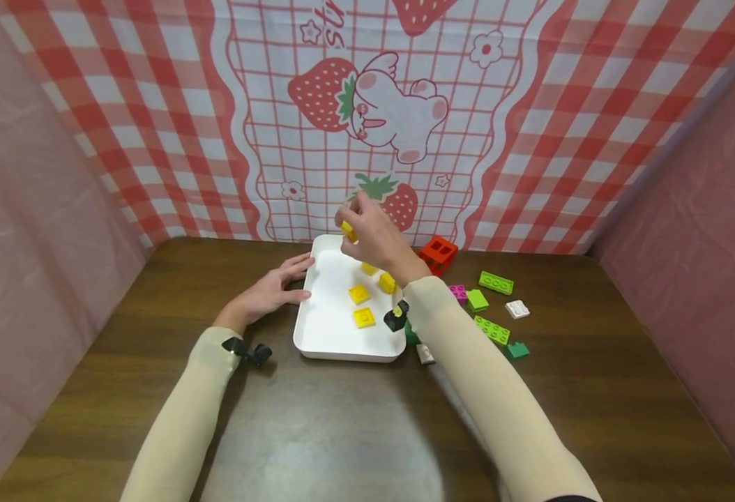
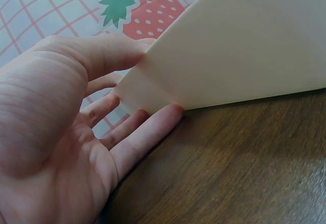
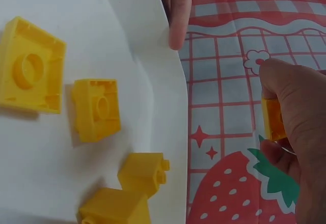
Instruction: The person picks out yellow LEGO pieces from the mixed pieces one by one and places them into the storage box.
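A white tray [image 1: 325, 322] sits near the middle of the wooden table. My right hand [image 1: 375, 233] is raised over its far end and pinches a yellow toy brick [image 1: 349, 231] between thumb and fingers. The right wrist view shows that brick's hollow underside [image 3: 275, 119], partly covered by the hand. Several other yellow bricks [image 1: 364, 318] lie inside the tray, some with studs up, others tipped over. My left hand [image 1: 270, 290] touches the tray's left side, its fingers extended; in the left wrist view the fingertips [image 2: 175, 111] meet the tray's outer wall.
Right of the tray lie loose bricks: a red one [image 1: 438, 254], lime green ones [image 1: 491, 330], a dark green one [image 1: 518, 350], a magenta one [image 1: 458, 293] and white ones [image 1: 517, 309]. My right forearm crosses above some. A strawberry-print cloth [image 1: 367, 104] hangs behind the table.
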### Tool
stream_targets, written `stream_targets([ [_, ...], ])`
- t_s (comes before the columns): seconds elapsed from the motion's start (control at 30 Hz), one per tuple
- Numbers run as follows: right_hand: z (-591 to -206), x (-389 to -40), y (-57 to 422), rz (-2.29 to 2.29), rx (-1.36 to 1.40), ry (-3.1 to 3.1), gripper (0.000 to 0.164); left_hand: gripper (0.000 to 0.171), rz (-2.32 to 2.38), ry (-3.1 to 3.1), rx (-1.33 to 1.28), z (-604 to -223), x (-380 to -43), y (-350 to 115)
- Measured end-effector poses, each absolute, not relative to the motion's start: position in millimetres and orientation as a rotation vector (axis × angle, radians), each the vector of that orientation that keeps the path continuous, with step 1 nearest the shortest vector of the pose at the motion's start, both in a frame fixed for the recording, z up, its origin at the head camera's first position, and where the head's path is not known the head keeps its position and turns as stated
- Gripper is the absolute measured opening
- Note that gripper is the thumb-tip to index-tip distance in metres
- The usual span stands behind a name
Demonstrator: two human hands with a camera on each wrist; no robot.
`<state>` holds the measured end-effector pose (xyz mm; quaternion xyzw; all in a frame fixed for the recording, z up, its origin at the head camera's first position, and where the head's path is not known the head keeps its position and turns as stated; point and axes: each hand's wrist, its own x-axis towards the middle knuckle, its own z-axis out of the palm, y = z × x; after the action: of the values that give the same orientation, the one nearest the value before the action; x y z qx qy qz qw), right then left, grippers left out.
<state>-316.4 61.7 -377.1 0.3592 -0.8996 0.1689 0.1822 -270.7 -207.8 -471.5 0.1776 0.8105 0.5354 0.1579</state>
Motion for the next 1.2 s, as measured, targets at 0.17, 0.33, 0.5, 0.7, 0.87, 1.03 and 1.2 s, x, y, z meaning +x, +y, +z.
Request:
stream_targets([
  [0.17, -384, -318, 60, 0.480, 1.041, -2.581, 0.030, 0.081, 1.526, 2.324, 0.523, -471, -270, -207],
  [0.33, -390, -317, 58, 0.480, 1.056, -2.625, 0.029, 0.081, 1.519, 2.332, 0.515, -470, -270, -209],
  [0.5, -396, -317, 57, 0.457, 1.062, -2.659, 0.032, 0.081, 1.514, 2.338, 0.519, -470, -270, -209],
  [0.7, -405, -318, 58, 0.487, 1.067, -2.700, 0.033, 0.080, 1.513, 2.334, 0.534, -470, -269, -209],
  [0.87, -412, -318, 58, 0.509, 1.084, -2.710, 0.032, 0.081, 1.527, 2.328, 0.527, -469, -269, -208],
  [1.03, -419, -316, 58, 0.526, 1.078, -2.747, 0.031, 0.082, 1.515, 2.334, 0.525, -470, -270, -208],
  [1.2, -422, -315, 57, 0.512, 1.046, -2.807, 0.029, 0.083, 1.529, 2.318, 0.509, -471, -270, -208],
])
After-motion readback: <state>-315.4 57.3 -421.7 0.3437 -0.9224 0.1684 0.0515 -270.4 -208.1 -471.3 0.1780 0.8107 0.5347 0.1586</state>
